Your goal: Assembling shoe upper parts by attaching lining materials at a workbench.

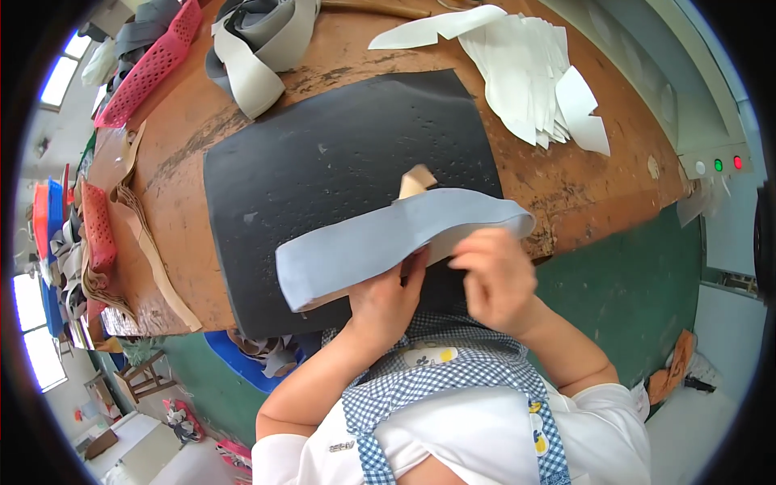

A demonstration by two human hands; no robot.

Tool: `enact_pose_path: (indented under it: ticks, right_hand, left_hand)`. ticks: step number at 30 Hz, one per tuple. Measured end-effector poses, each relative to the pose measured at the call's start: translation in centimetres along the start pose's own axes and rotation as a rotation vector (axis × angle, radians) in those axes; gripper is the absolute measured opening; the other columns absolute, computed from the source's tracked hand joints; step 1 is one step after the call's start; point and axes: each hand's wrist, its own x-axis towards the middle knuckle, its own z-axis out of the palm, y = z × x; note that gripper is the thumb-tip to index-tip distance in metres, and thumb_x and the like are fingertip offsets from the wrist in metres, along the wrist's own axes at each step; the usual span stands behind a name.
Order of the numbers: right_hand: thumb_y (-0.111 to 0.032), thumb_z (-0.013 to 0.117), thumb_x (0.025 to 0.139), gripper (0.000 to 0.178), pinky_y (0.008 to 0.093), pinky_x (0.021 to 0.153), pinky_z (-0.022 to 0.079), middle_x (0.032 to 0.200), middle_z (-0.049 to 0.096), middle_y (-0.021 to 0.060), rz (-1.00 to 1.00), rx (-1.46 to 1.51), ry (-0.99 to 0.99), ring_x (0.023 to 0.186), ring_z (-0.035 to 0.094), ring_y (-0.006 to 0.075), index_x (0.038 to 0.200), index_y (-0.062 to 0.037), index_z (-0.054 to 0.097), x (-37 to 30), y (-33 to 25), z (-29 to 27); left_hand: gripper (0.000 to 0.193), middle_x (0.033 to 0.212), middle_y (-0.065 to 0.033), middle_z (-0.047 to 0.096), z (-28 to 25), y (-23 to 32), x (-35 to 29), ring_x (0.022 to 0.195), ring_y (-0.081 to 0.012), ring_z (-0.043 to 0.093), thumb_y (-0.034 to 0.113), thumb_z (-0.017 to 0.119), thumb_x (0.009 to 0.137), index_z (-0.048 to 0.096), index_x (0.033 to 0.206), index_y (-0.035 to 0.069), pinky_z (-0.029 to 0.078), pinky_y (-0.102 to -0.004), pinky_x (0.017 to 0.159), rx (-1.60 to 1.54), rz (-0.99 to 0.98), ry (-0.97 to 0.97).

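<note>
A pale blue-grey strip of sheet material (347, 252) curves in a long loop above the black mat, its lighter inner face showing along the lower edge. My left hand (380, 307) is closed on the strip's near side, around the middle; part of the fingers is hidden by it. By the strip's right bend is my right hand (499, 279), slightly blurred, with fingers curled together. Whether anything small is between those fingers cannot be made out. A small tan piece (415, 183) sticks up just behind the strip.
The black mat (323, 153) lies on a worn brown wooden table (598, 198). White cut pieces (517, 77) are stacked at the far right. A grey roll of strip (263, 48) and a pink basket (153, 69) stand far left. Tan strips (149, 250) hang left; a blue tub (242, 360) sits below.
</note>
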Motion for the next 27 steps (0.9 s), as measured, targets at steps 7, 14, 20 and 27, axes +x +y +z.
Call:
enact_pose_path:
  ticks: [7, 14, 20, 27]
  right_hand:
    - [0.0, 0.067, 0.081, 0.03, 0.0403, 0.083, 0.051, 0.118, 0.062, 0.0205, 0.479, 0.231, -0.277, 0.102, 0.062, 0.0364, 0.111, 0.0016, 0.065, 1.8, 0.6, 0.1]
    - [-0.017, 0.082, 0.072, 0.064, 0.0462, 0.099, 0.044, 0.13, 0.056, 0.0194, 0.469, 0.052, -0.39, 0.118, 0.055, 0.0353, 0.128, -0.0022, 0.057, 3.5, -1.9, 1.1]
    - [-0.002, 0.063, 0.075, 0.039, 0.0461, 0.077, 0.051, 0.099, 0.062, 0.0164, 0.371, -0.114, -0.19, 0.089, 0.061, 0.0365, 0.114, -0.0031, 0.062, 3.0, -1.2, 2.5]
    - [0.007, 0.053, 0.075, 0.04, 0.0427, 0.076, 0.05, 0.098, 0.061, 0.0202, 0.341, -0.013, -0.083, 0.088, 0.06, 0.0391, 0.115, 0.001, 0.057, 2.1, -2.3, 2.6]
  left_hand:
    - [0.046, 0.127, -0.0118, 0.056, -3.3, -1.6, 0.7, 0.111, -0.0185, 0.058, -0.002, 0.07, 0.083, 0.053, 0.126, -0.001, 0.048, -0.0292, 0.089, -0.352, -0.295, 0.032]
    - [0.034, 0.107, -0.0158, 0.063, -7.0, 1.1, 2.4, 0.089, -0.0291, 0.064, 0.008, 0.068, 0.087, 0.06, 0.12, 0.002, 0.051, -0.0359, 0.078, -0.111, 0.144, -0.353]
    - [0.038, 0.104, -0.0152, 0.069, -9.9, 2.4, 7.1, 0.095, -0.0301, 0.066, 0.021, 0.056, 0.098, 0.056, 0.129, 0.001, 0.051, -0.0381, 0.087, -0.38, -0.083, -0.639]
    - [0.025, 0.098, -0.0116, 0.065, -8.6, 0.2, 8.4, 0.087, -0.0162, 0.064, 0.019, 0.051, 0.103, 0.053, 0.118, -0.001, 0.053, -0.0269, 0.077, -1.027, -0.434, -0.286]
